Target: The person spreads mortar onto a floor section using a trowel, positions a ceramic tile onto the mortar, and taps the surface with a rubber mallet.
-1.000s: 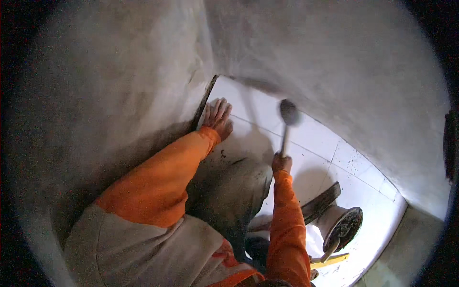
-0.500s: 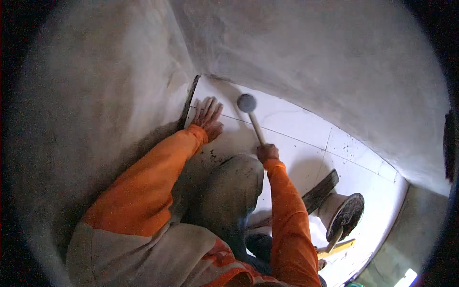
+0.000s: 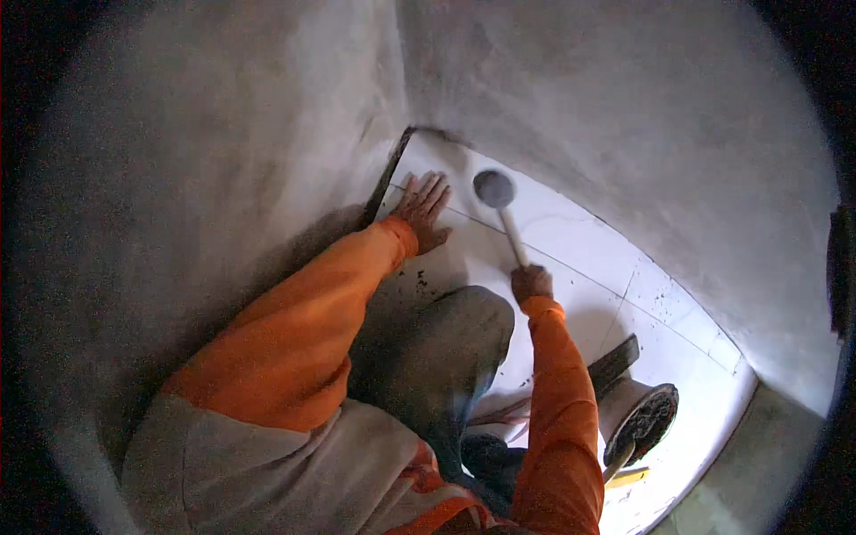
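Observation:
My left hand (image 3: 424, 209) lies flat with fingers spread on a white tile (image 3: 457, 241) near the corner of the room, across a joint line. In my right hand (image 3: 532, 282) is the pale handle of a mallet with a round grey head (image 3: 494, 188). The mallet head is just to the right of my left fingers, over the white tiles by the far wall. It looks slightly blurred, and I cannot tell whether it touches the tile.
Bare grey walls (image 3: 624, 107) meet beyond the tiles, with a dark gap along the left edge. To my right are a dark flat bar (image 3: 613, 364), a bucket (image 3: 624, 403) holding dark mix and a handled tool, and a yellow strip (image 3: 630, 477). Dark crumbs (image 3: 423, 283) lie by my knee.
The view has shifted, so the corner, tiles and both hands appear farther right. My left hand stays flat near the corner; the mallet remains over the tiles in my right hand.

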